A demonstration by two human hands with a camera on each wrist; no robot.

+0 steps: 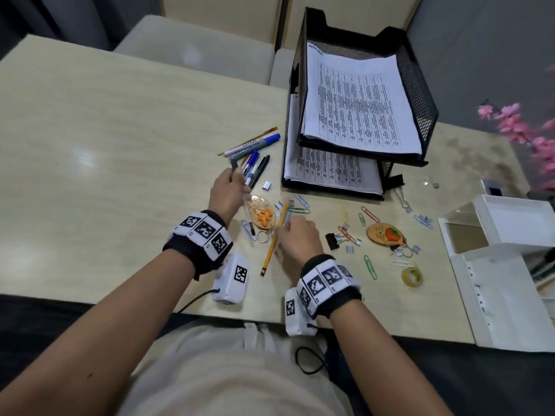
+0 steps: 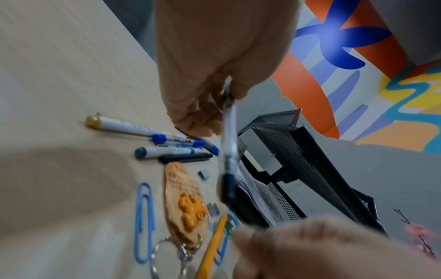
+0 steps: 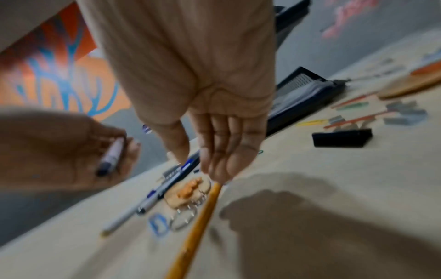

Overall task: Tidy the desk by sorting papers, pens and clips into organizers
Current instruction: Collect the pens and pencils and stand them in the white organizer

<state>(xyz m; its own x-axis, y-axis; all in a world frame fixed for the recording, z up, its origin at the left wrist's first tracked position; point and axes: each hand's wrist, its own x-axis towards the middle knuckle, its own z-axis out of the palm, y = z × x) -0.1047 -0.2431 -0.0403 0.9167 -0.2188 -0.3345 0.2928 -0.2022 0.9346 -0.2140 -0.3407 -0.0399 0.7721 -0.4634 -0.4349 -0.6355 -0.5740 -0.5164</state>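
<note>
The desk (image 1: 120,145) carries a tray (image 1: 420,94) of papers beyond both hands. The left hand (image 1: 228,193) is curled round a clear pen (image 2: 229,136), lifted above the pen pile (image 1: 255,163). The right hand (image 1: 300,238), fingers nearly straight, seems to touch the pencil (image 1: 274,244) near its tip; blur hides any pinch. Light, stiff and prone to roll, it is best pinched mid-shaft, just behind those fingers.
</note>
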